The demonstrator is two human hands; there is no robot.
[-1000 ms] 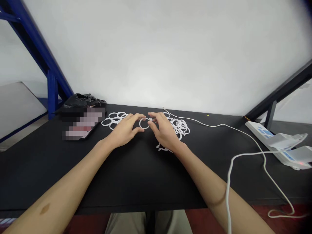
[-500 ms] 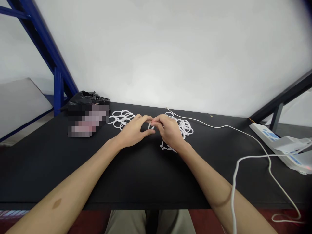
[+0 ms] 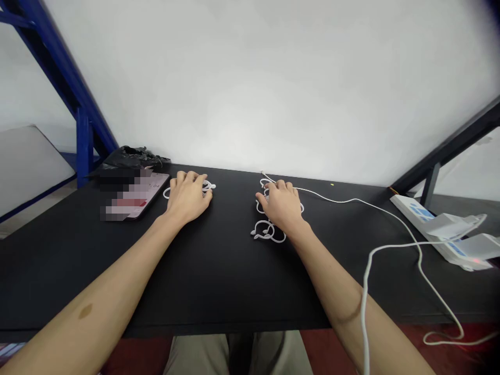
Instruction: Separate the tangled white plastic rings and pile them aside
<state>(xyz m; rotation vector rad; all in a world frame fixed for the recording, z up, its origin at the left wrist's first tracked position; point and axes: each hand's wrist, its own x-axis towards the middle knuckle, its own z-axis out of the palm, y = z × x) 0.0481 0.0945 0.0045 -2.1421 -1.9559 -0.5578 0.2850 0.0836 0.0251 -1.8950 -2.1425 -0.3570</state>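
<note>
White plastic rings with knobbed ends, like shower curtain rings, lie in two groups on a black tabletop (image 3: 219, 271). My left hand (image 3: 186, 197) rests over the left group of rings (image 3: 208, 185), covering most of them. Its fingers are apart, thumb stretched to the right, and no ring shows in its grip. Over the right group of rings (image 3: 265, 230) lies my right hand (image 3: 282, 204), palm down with thumb and fingers spread. Rings poke out around it, some in front towards me; whatever is under the palm is hidden.
A phone (image 3: 142, 208), partly blurred out, lies left of my left hand, before a crumpled black plastic bag (image 3: 135, 156). A white power strip (image 3: 433, 224) with plugs sits at the right. Its white cable (image 3: 365, 291) loops across my right forearm. A white wall stands behind.
My hands met in the middle around a white ring; now they are apart. My left hand has moved left onto its group, my right hand slightly right onto the other. The ring is out of sight.
</note>
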